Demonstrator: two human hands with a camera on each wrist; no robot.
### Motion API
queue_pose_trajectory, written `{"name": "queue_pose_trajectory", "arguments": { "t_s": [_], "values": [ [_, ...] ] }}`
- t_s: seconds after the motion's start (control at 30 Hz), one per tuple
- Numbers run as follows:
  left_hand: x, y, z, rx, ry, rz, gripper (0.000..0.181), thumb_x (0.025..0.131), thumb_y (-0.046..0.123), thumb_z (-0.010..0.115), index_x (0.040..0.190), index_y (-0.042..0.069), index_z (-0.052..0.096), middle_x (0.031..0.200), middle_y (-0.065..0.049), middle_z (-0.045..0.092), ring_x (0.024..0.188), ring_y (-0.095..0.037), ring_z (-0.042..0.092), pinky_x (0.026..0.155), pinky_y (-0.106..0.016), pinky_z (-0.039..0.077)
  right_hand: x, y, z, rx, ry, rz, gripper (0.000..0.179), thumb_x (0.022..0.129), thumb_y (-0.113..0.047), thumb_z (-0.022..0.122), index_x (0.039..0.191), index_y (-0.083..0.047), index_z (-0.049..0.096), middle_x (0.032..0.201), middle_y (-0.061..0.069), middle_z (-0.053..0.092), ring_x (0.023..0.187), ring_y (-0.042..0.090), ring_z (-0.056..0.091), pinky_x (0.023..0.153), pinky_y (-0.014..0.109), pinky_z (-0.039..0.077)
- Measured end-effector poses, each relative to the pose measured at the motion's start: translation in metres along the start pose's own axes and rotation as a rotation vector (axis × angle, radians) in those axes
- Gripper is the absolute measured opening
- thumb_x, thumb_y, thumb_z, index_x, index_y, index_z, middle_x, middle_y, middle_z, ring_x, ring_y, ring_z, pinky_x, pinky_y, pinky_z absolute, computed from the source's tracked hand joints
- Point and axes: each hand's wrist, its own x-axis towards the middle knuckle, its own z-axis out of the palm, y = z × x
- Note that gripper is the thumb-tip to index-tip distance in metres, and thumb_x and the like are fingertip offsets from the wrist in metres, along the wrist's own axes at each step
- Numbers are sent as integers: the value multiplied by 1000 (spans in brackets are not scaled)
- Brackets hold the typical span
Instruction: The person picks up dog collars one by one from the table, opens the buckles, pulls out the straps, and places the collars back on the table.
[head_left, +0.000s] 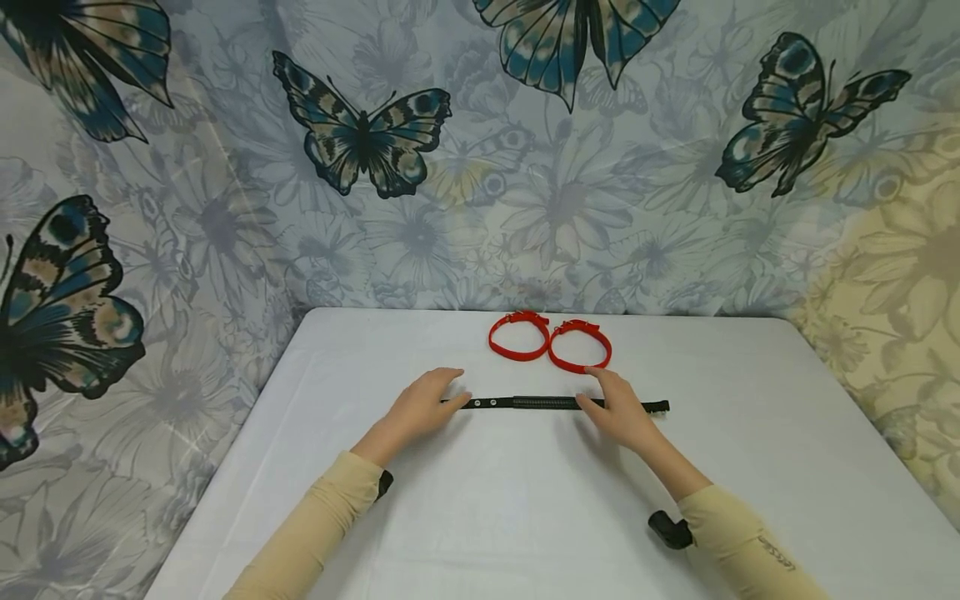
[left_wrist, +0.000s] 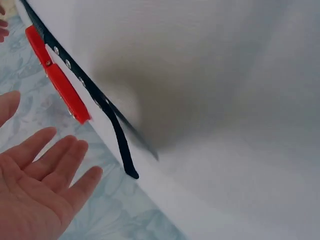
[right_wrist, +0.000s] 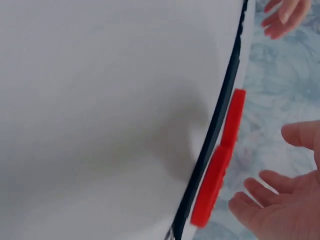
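A black collar (head_left: 543, 402) with metal studs lies stretched out flat across the table; in the left wrist view its loose end (left_wrist: 123, 147) bends away from the rest. Behind it sit two red collars, the left one (head_left: 519, 357) and the right one (head_left: 573, 367), each closed into a ring, side by side. My left hand (head_left: 422, 403) is over the black collar's left end, fingers spread and holding nothing. Over its right part is my right hand (head_left: 622, 410), also with relaxed, parted fingers and nothing in them; its fingertips overlap the right red collar's front edge in the head view.
A white table (head_left: 480, 517) carries everything. Walls with butterfly and flower prints (head_left: 562, 208) stand behind and to the left of it. Dark wrist cameras, such as the right one (head_left: 670, 530), stick out beside the beige sleeves (head_left: 738, 537).
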Motion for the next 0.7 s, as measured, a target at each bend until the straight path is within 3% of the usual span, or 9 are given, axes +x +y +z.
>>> {"name": "queue_pose_trajectory", "arguments": {
  "t_s": [0.07,0.17,0.3,0.4,0.57,0.7],
  "values": [
    [10,0,-1,-135,9,-19,50,100,36,56,139,5,53,139,-12,53,130,-29,48,106,-45,39,8,-7,7,80,-5,68,51,98,-17,55,140,8,41,140,29,44,129,46,39,104,61,33],
    [25,0,-1,-316,71,-49,41,101,29,54,134,3,58,131,-12,60,122,-28,55,101,-44,44,19,-17,19,278,-26,223,50,100,-17,50,144,2,37,145,23,41,131,40,39,106,56,35],
    [46,0,1,-518,159,-136,35,102,24,52,128,4,63,121,-9,66,113,-25,61,94,-41,49,32,-31,35,675,-9,423,50,101,-12,45,148,-1,33,149,19,37,135,33,36,111,49,31],
    [62,1,3,-647,164,-225,34,102,23,51,128,4,63,122,-8,66,113,-22,61,96,-39,48,40,-39,46,936,41,518,51,101,-7,43,150,1,30,151,19,33,135,30,34,114,43,28],
    [87,2,8,-778,110,-347,38,102,24,50,131,1,60,128,-12,62,118,-24,58,102,-35,43,52,-50,56,1145,125,614,56,100,-4,40,153,-1,23,156,15,27,139,27,28,114,35,27],
    [103,2,14,-786,77,-411,42,101,25,50,133,0,57,128,-14,61,120,-26,55,103,-36,42,64,-57,62,1241,190,678,60,98,-1,38,155,-3,18,158,12,22,143,24,21,116,33,24]
  ]
}}
